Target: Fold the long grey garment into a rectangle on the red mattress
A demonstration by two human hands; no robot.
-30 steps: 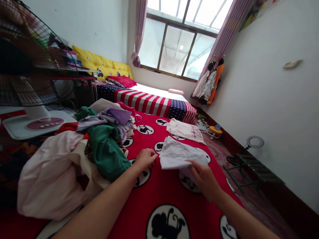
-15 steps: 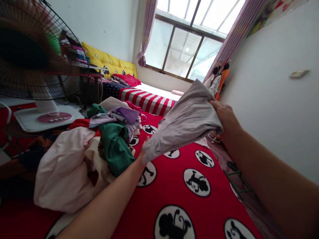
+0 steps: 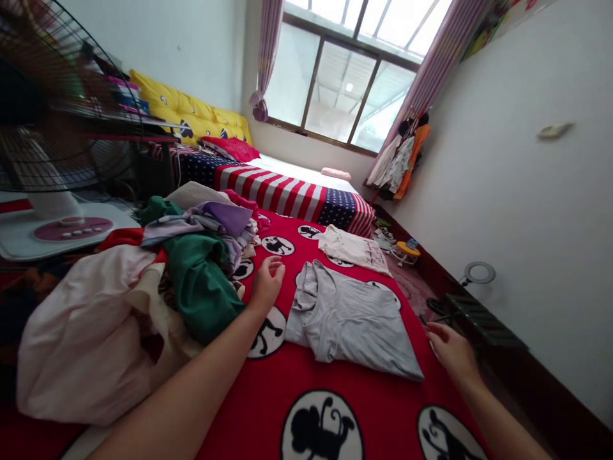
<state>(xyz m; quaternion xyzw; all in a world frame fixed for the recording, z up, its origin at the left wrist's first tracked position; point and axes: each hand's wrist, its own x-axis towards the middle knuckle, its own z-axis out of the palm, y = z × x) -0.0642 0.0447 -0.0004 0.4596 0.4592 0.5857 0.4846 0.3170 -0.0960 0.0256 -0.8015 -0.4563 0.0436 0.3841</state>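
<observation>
A grey shirt (image 3: 354, 319) lies folded on the red blanket (image 3: 268, 409) with white circles and black figures, its neckline toward the left. Just left of it, my left hand (image 3: 267, 281) hovers with nothing in it and its fingers apart. Beyond the shirt's right corner, near the blanket's edge, is my right hand (image 3: 450, 348), also holding nothing, fingers loosely spread. Farther back rests a folded pale pink shirt (image 3: 352, 249). Left of my left hand sits a heap of clothes, with a green garment (image 3: 204, 287), a purple cloth (image 3: 230, 216) and a large pale pink garment (image 3: 90, 332).
An electric fan (image 3: 52, 128) stands at the left, its blades blurred. A bed (image 3: 287, 191) with a flag-pattern cover is under the window. Clothes (image 3: 405, 156) hang by the right wall; a ring light (image 3: 479, 273) and a yellow stool (image 3: 408, 249) are below.
Both hands have let go of the grey shirt, which was held up in the air and now lies flat on the blanket. The view has shifted slightly right, showing the pale pink shirt.
</observation>
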